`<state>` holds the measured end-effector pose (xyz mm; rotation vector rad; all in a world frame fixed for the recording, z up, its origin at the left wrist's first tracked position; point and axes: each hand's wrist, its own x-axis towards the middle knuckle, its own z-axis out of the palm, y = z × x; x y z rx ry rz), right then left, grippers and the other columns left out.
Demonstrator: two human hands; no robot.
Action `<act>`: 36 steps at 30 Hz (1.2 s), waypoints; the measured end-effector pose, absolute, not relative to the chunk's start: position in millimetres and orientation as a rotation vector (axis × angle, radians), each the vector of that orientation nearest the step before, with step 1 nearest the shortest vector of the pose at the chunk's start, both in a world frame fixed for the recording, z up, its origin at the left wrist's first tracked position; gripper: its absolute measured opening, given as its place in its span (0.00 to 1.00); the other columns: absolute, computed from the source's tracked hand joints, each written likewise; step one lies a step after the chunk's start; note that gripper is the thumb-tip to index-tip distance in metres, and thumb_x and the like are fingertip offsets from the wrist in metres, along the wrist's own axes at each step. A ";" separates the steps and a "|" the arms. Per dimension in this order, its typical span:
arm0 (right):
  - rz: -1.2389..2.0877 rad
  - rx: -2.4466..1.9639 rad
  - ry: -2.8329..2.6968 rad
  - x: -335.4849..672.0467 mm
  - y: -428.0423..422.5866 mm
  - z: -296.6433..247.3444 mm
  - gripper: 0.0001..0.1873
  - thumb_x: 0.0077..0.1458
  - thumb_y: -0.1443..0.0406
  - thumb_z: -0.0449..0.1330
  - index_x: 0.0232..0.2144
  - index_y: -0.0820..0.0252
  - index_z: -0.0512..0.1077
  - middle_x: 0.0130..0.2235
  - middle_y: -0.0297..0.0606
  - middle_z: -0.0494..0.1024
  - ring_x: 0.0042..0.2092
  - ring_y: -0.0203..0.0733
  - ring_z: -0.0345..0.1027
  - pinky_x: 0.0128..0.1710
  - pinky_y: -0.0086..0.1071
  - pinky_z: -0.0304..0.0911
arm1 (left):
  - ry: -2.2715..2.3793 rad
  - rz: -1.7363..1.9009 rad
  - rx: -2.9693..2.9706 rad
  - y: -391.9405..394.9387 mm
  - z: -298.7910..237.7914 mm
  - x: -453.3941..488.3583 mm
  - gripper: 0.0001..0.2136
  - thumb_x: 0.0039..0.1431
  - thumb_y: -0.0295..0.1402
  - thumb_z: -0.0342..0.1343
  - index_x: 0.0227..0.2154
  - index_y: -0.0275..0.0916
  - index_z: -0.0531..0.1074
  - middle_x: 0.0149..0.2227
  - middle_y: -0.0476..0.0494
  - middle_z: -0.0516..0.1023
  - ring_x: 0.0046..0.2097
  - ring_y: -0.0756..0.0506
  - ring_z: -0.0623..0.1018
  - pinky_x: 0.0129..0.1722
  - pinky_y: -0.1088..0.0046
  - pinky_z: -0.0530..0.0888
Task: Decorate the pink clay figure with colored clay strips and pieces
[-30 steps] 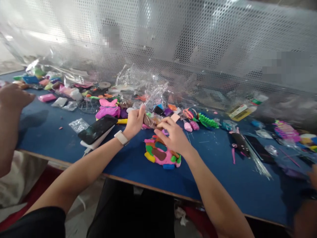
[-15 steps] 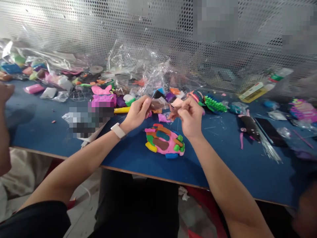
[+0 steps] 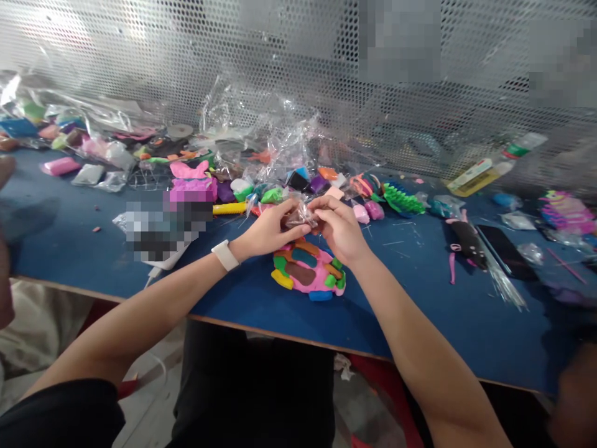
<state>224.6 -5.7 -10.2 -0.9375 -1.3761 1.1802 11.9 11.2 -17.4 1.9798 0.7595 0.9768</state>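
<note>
My left hand (image 3: 269,231) and my right hand (image 3: 339,229) meet above the blue table (image 3: 420,298), both pinching a small clear plastic packet of brown clay (image 3: 302,218) between their fingertips. A white band sits on my left wrist. Just below the hands lies a flat pink clay figure (image 3: 308,274) studded with brown, green, yellow, blue and orange pieces. Behind the hands several clay lumps and crumpled clear wrappers (image 3: 280,155) are heaped together.
A phone on a white pad (image 3: 163,233) lies to the left. A pink clay shape (image 3: 191,183), a green ridged piece (image 3: 402,199), a black clay figure (image 3: 466,239) and a dark phone (image 3: 506,246) lie around. Perforated metal screen (image 3: 233,62) behind. Another person's arm (image 3: 4,249) shows far left.
Both hands came down and closer together over the pink figure, still pinching the brown clay packet. One second ago the right hand rested on the figure and only the left held the packet.
</note>
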 end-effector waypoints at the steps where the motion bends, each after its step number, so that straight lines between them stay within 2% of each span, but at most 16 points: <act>1: 1.200 -0.922 -1.389 224.5 -6.5 -9.8 0.10 0.57 0.58 0.66 0.40 0.53 0.77 0.35 0.33 0.78 0.33 0.39 0.72 0.31 0.34 0.70 | 0.794 0.982 2.036 11.4 -17.3 12.4 0.15 0.73 0.48 0.64 0.44 0.40 0.73 0.37 0.47 0.77 0.35 0.47 0.74 0.37 0.70 0.69; 5: 0.951 -0.983 -1.581 230.2 -9.6 -7.0 0.11 0.60 0.57 0.69 0.42 0.54 0.78 0.38 0.34 0.81 0.36 0.40 0.74 0.36 0.35 0.71 | 0.878 1.104 2.168 18.8 -17.3 9.7 0.15 0.72 0.39 0.66 0.34 0.41 0.67 0.33 0.51 0.70 0.35 0.48 0.69 0.37 0.70 0.64; 9: 0.635 -1.038 -1.776 234.0 -14.2 -3.4 0.09 0.70 0.56 0.68 0.40 0.53 0.76 0.35 0.33 0.81 0.33 0.39 0.73 0.35 0.35 0.69 | 0.923 1.061 2.243 28.0 -17.0 1.6 0.16 0.71 0.36 0.68 0.33 0.42 0.65 0.30 0.54 0.67 0.33 0.49 0.67 0.36 0.71 0.63; 12: 0.407 -1.042 -1.856 233.5 -16.4 -1.3 0.10 0.73 0.57 0.66 0.38 0.52 0.75 0.35 0.34 0.82 0.33 0.40 0.73 0.35 0.36 0.71 | 0.881 0.953 2.333 31.8 -18.0 -3.4 0.13 0.74 0.39 0.66 0.36 0.41 0.69 0.29 0.53 0.70 0.32 0.48 0.69 0.36 0.71 0.63; 15: 0.240 -1.036 -1.904 232.0 -17.5 -1.4 0.07 0.72 0.61 0.67 0.38 0.52 0.76 0.38 0.35 0.84 0.35 0.42 0.75 0.38 0.37 0.74 | 0.815 0.922 2.468 32.8 -21.0 -4.6 0.10 0.75 0.38 0.65 0.39 0.40 0.72 0.35 0.47 0.77 0.38 0.45 0.76 0.41 0.70 0.68; 19: 0.174 -1.000 -1.966 230.4 -19.2 -3.4 0.04 0.71 0.65 0.67 0.40 0.51 0.79 0.40 0.37 0.86 0.39 0.45 0.79 0.42 0.40 0.77 | 0.910 0.928 2.509 31.5 -23.9 -2.9 0.07 0.75 0.34 0.64 0.42 0.39 0.73 0.37 0.45 0.79 0.41 0.43 0.79 0.43 0.70 0.70; 25: 0.177 -0.940 -1.992 233.6 -18.2 -6.8 0.10 0.69 0.72 0.65 0.45 0.52 0.83 0.43 0.37 0.89 0.40 0.43 0.82 0.43 0.38 0.79 | 0.965 0.920 2.516 32.1 -23.6 -4.2 0.08 0.77 0.34 0.64 0.41 0.39 0.73 0.36 0.46 0.78 0.40 0.43 0.79 0.42 0.69 0.69; 30: 0.146 -1.033 -1.929 234.5 -16.9 -9.7 0.08 0.67 0.70 0.68 0.44 0.51 0.85 0.41 0.35 0.90 0.36 0.43 0.80 0.41 0.39 0.79 | 0.798 0.859 2.592 33.1 -23.6 -5.5 0.07 0.78 0.37 0.62 0.45 0.39 0.74 0.42 0.41 0.81 0.44 0.41 0.81 0.45 0.67 0.71; 36: 0.114 -0.986 -1.992 237.6 -17.6 -4.5 0.06 0.68 0.67 0.69 0.39 0.50 0.84 0.39 0.35 0.89 0.35 0.43 0.79 0.39 0.40 0.78 | 0.702 0.783 2.575 28.4 -20.8 -2.7 0.08 0.79 0.37 0.62 0.43 0.39 0.74 0.42 0.41 0.82 0.42 0.42 0.81 0.46 0.67 0.72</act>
